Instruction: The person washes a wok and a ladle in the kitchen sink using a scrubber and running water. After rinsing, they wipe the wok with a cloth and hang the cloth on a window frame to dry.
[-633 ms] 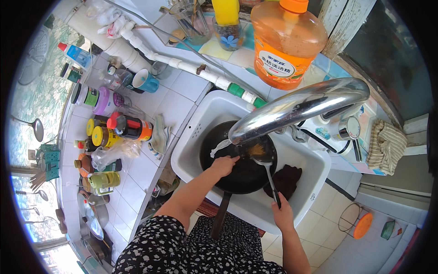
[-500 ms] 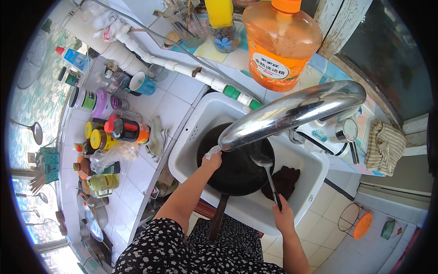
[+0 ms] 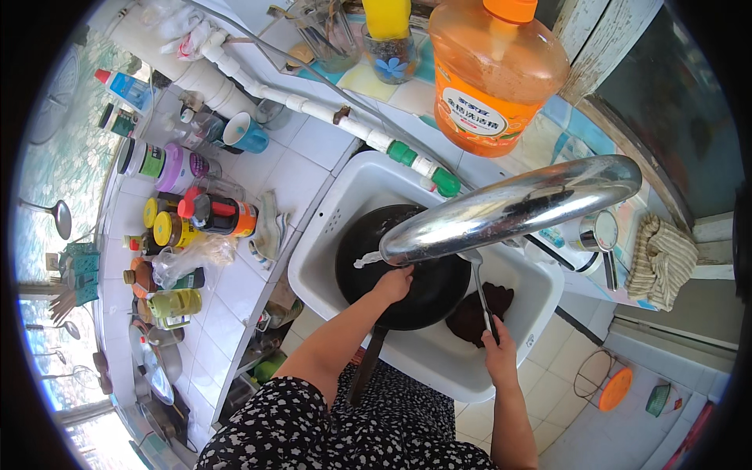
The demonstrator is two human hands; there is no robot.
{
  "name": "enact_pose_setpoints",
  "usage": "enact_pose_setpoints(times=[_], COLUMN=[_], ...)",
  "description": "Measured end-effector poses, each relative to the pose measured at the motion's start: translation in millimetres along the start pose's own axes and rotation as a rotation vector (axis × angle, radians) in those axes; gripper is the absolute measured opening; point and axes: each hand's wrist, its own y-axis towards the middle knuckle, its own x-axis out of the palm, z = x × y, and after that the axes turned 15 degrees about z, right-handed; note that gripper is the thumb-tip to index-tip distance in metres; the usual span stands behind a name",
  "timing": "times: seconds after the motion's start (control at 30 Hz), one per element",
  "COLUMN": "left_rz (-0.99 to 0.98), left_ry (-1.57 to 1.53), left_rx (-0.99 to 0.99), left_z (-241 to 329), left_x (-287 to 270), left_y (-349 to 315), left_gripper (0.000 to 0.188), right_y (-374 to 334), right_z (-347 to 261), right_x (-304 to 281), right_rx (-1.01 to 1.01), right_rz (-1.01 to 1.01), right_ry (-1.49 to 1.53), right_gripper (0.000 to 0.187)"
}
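A black wok point(image 3: 423, 301) lies in the white sink point(image 3: 317, 274), its long dark handle point(image 3: 368, 368) pointing toward me over the front rim. My left hand point(image 3: 394, 286) reaches over the wok, close under the faucet point(image 3: 517, 207). Its fingers look curled together; their tips are partly hidden, and I cannot make out anything in them. Water point(image 3: 368, 258) runs from the spout beside that hand. My right hand point(image 3: 500, 345) grips the black handle of a metal spatula point(image 3: 482, 290), tilted up over the sink. The faucet hides most of its head. A dark brown rag point(image 3: 466, 321) lies in the sink's right side.
A large orange dish soap bottle point(image 3: 489, 78) stands behind the faucet. The tiled counter at left holds a sauce bottle point(image 3: 219, 215), jars, a blue cup point(image 3: 245, 133) and a cloth point(image 3: 270, 235). At right are a small pan point(image 3: 599, 231) and a folded striped towel point(image 3: 664, 258).
My left hand has moved right and slightly down, out of the running water. The spatula's head has risen behind the faucet, and my right hand has shifted slightly right and up.
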Motion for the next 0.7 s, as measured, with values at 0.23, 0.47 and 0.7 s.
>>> enact_pose_setpoints(times=[0.23, 0.47, 0.7], left_rz=[-0.184, -0.169, -0.056], left_ry=[0.522, 0.462, 0.434], left_rx=[0.068, 0.066, -0.022], left_z=[14, 44, 30], left_x=[-67, -25, -20], left_y=[-13, -9, 16], left_gripper=[0.045, 0.044, 0.04], right_y=[5, -24, -27], right_z=[1, -19, -6], right_x=[17, -3, -7], right_rx=[-0.208, -0.318, -0.32], right_rz=[-0.04, 0.045, 0.044], right_ry=[-0.252, -0.376, -0.43], right_gripper=[0.044, 0.041, 0.038])
